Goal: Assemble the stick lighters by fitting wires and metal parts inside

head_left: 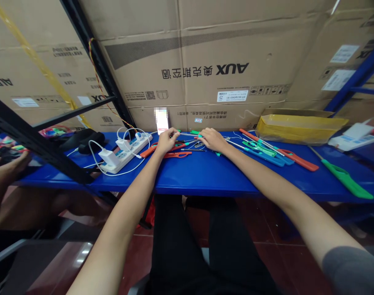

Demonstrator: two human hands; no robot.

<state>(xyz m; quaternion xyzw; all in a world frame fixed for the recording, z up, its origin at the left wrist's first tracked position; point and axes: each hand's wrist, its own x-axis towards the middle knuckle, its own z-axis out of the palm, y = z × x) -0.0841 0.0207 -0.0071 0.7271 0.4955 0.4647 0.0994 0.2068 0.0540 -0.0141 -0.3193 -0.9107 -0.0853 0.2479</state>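
Observation:
Over the far part of the blue table, my left hand has its fingers pressed together at the end of a thin metal rod. My right hand is closed around the rod's other end, beside a bit of green plastic. Orange lighter-like pieces and thin metal parts lie below and between my hands. Right of my right hand rest several long lighters, with blue handles, an orange handle and a green handle. Small details at my fingertips are blurred.
A white power strip with plugs and looping cables stands at the left. A lit phone leans behind my left hand. A yellow-taped box sits at the back right. Another person's hand is at far left, past a black shelf post.

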